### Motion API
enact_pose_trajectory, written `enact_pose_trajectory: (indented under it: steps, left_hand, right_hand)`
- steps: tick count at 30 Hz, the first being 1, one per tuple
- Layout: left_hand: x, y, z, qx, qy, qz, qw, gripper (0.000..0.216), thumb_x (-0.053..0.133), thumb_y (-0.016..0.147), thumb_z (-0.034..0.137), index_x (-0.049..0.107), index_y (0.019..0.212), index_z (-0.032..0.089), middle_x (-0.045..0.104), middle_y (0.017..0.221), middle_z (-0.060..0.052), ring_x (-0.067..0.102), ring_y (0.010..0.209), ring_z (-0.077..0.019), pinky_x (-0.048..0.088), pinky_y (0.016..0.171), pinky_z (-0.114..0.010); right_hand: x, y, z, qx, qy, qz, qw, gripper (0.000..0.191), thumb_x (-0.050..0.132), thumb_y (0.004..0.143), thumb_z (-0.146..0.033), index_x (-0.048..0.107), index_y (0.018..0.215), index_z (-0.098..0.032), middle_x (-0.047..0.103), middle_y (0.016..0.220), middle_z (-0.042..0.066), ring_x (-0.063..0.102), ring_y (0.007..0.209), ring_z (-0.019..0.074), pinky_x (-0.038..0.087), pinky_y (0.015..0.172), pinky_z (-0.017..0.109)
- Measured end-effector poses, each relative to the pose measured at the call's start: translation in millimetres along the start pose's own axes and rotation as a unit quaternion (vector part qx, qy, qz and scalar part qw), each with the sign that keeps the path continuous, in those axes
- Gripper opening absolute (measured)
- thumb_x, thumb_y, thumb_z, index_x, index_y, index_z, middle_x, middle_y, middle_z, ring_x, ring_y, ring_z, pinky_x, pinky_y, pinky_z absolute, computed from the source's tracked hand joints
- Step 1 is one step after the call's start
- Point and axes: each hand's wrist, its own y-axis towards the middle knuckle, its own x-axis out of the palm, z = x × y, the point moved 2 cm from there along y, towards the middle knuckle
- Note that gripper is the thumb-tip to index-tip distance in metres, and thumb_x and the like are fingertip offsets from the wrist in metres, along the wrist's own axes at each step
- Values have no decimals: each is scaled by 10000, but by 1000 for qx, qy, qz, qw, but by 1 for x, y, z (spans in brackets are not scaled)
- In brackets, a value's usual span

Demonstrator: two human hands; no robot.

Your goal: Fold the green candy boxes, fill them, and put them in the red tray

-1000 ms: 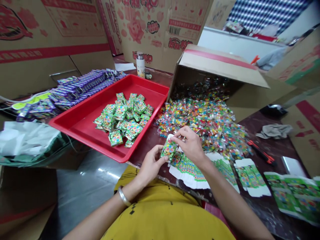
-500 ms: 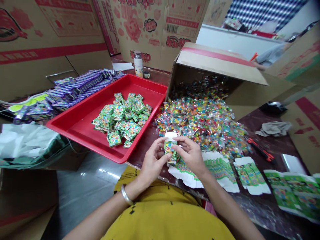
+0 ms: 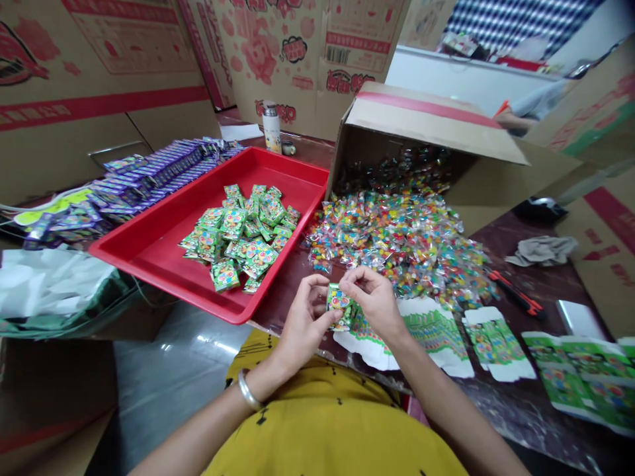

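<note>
A small green printed candy box (image 3: 339, 308) is held upright over the table edge, its top flap now folded down. My left hand (image 3: 308, 318) grips it from the left side, thumb across the front. At its top right corner are the bent fingers of my right hand (image 3: 373, 301), pressed together against the box. Flat unfolded green-and-white cartons (image 3: 436, 337) lie fanned out beneath and beside my right wrist. Beyond the hands spreads a heap of small clear candy packets (image 3: 397, 244), spilling from a tipped cardboard box (image 3: 426, 112).
Filled green boxes (image 3: 238, 238) lie in a red tray (image 3: 149, 248) to the left. Purple packs (image 3: 163, 168) are stacked behind it. A thermos (image 3: 272, 129), a red-and-black cutter (image 3: 518, 294), a grey rag (image 3: 542, 251) and more cartons (image 3: 580, 377) also stand or lie around. Another person's arm (image 3: 518, 120) shows far right.
The white top flap that stood up on the candy box is now closed down. My right hand has shifted up to the box's top corner; my left hand keeps its hold.
</note>
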Motion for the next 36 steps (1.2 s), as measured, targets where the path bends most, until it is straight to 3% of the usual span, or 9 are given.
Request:
enact_pose_trajectory:
  steps: [8,14,19,22,25,29,32,34,36]
  left_hand:
    - [-6,-5,7,5,55,-65,996,590,615,864,140,386,1391,275,593,1175,-68,630,1011,-197,544,851,-324]
    - [-10,-4,15,-5,35,-45,998,446,631,869,180,513,1294,244,606,1098,-51,596,969,-170,512,775,-245]
    - [-14,1,12,-20,-29,-14,999,404,688,831,229,510,1193,201,614,1011,-41,599,901,-161,508,766,-252]
    - [-14,3,17,-12,-4,-30,999,400,682,829,229,514,1191,203,615,1018,-46,601,927,-172,515,785,-268]
    - [-31,18,40,27,114,-42,992,369,633,851,208,530,1205,221,611,1040,-56,618,890,-178,536,748,-290]
    - [-95,68,99,143,426,106,887,351,600,850,164,578,1194,230,620,1093,-79,618,926,-224,522,850,-400]
    - [-135,102,128,136,608,176,762,455,633,820,157,560,1264,226,625,1102,-109,606,1000,-304,468,925,-533]
    - [-133,105,126,157,646,158,730,588,666,807,181,479,1362,227,588,1192,-136,571,1098,-340,451,957,-561]
    - [-106,90,104,218,631,116,736,649,676,820,217,410,1413,220,525,1304,-149,502,1220,-338,423,1026,-535]
  right_hand:
    - [-12,16,-7,60,-3,-68,996,229,776,765,-354,643,699,-180,617,683,-8,559,646,136,452,621,268]
    - [-10,3,-19,-63,-115,-107,986,177,632,895,-374,657,852,-204,668,941,54,630,892,196,509,779,328]
    - [-3,-16,-18,-156,-304,-179,923,848,858,643,-390,435,1362,-237,486,1414,130,462,1302,316,430,1055,477]
    - [4,-17,-17,-207,-346,-149,903,786,807,708,-340,407,1379,-246,480,1422,128,422,1351,302,369,1122,492]
    - [6,-9,-19,-205,-344,-149,904,1007,853,650,-410,294,1475,-266,385,1516,126,356,1405,323,357,1137,512]
    - [-20,7,-22,-143,-303,-63,940,1113,812,711,-428,97,1554,-299,369,1536,127,400,1382,324,503,994,483]
    - [-52,13,-12,-85,-351,18,932,616,654,867,-378,439,1433,-264,630,1256,117,626,1105,286,564,797,398]
    - [-66,12,0,-49,-423,0,905,283,571,922,-349,677,1157,-233,702,1021,86,676,894,245,541,747,361]
    - [-71,9,13,-17,-489,-49,871,239,522,950,-321,740,990,-233,700,914,63,670,804,218,512,742,339]
